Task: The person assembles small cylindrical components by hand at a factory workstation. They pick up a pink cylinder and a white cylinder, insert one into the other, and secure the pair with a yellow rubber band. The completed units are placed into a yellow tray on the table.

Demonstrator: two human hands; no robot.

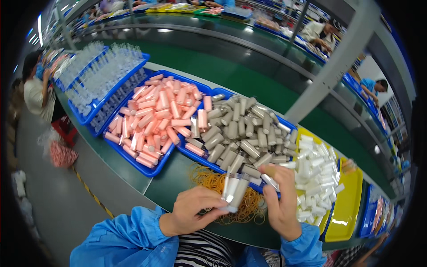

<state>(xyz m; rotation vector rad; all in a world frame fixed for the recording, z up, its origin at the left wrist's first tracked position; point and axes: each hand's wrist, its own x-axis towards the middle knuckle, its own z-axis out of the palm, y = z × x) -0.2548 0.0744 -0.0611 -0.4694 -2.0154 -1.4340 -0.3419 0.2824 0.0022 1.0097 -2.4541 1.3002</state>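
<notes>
My left hand (195, 209) pinches a small bundle of tubes (235, 191) by their lower ends; a grey tube and a shiny white one show in it. To its right, my right hand (283, 200) is held with thumb and forefinger apart over the near edge of the blue tray of grey tubes (240, 124). A silvery-grey tube (269, 182) shows between those fingertips; whether they touch it is blurred. Under the bundle lies a loose heap of yellow-brown rubber bands (244, 209) on the green table.
Pink tubes (153, 115) fill a blue tray at the left, beside stacked blue trays of clear tubes (104, 80). White tubes (316, 178) lie in a yellow tray at the right, next to another yellow tray (349, 200). A metal post (331, 66) rises behind. Other people work nearby.
</notes>
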